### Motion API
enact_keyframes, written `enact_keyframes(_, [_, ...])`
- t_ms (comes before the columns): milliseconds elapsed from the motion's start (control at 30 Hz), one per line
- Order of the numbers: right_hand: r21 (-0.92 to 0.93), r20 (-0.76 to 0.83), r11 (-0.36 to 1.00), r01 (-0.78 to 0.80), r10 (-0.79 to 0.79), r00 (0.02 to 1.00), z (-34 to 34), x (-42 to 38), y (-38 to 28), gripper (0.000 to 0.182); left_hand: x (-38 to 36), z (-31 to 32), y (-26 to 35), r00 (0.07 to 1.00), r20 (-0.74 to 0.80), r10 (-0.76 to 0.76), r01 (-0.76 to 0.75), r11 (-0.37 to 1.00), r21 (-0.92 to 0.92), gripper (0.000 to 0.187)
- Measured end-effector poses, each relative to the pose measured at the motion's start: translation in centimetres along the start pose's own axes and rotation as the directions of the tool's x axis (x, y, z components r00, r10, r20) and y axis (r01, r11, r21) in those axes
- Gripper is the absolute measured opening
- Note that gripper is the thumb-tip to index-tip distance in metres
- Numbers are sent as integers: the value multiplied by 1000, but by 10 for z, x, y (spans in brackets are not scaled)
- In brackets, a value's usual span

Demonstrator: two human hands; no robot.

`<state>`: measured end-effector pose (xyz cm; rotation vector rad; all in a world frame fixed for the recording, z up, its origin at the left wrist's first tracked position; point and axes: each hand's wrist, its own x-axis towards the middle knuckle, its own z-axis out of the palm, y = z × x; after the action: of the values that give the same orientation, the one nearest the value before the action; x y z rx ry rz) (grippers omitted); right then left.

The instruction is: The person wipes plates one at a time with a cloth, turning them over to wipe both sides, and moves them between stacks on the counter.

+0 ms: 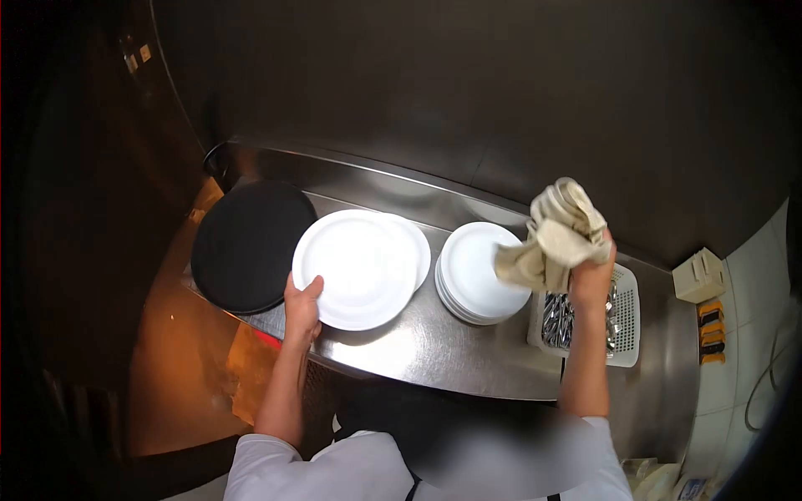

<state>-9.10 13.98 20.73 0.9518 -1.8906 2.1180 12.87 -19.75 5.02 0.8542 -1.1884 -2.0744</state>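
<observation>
My left hand (305, 309) grips the near left rim of a white plate (355, 269), thumb on top and fingers underneath. Behind that plate, part of another white plate (413, 242) shows on the steel counter. To the right stands a stack of white plates (480, 271). My right hand (595, 271) is closed around a bunched beige cloth (560, 234), raised over the right side of the stack and the cutlery basket. The cloth hides part of both. It is slightly blurred.
A round black tray (253, 246) lies at the counter's left end. A white perforated basket (625, 326) holds metal cutlery (558, 321). The steel counter (401, 359) meets a dark wall behind. A beige box (698, 275) and a yellow-black rack (712, 332) are at the right.
</observation>
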Motion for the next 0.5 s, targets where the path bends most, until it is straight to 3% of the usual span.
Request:
enact_keyframes(67, [84, -151, 981, -173, 184, 971, -6, -24, 32, 47, 16, -23, -23, 994, -98, 41, -39, 999, 23, 47])
enact_keyframes(167, [10, -255, 959, -284, 277, 926, -3, -56, 59, 46, 27, -28, -46, 982, -172, 81, -70, 995, 66, 46])
enact_keyframes(300, [-223, -177, 944, -243, 206, 962, -14, -65, 87, 49, 36, -25, -59, 968, -232, 95, -75, 993, 91, 45])
enact_keyframes(333, [-433, -181, 872, -229, 165, 970, -15, -62, 93, 51, 37, -25, -61, 965, -242, 104, -72, 988, 138, 45])
enact_keyframes(400, [-780, -168, 596, -190, 93, 981, -19, -51, 106, 57, 41, -23, -65, 960, -254, 120, -60, 971, 234, 46])
enact_keyframes(467, [-878, -156, 452, -157, 40, 987, -14, -43, 165, 64, 43, -16, -75, 957, -241, 164, -106, 965, 238, 46])
enact_keyframes(500, [-939, -65, 326, -109, 144, 987, -1, -45, 187, 65, 44, -14, -81, 953, -237, 187, -129, 962, 239, 45])
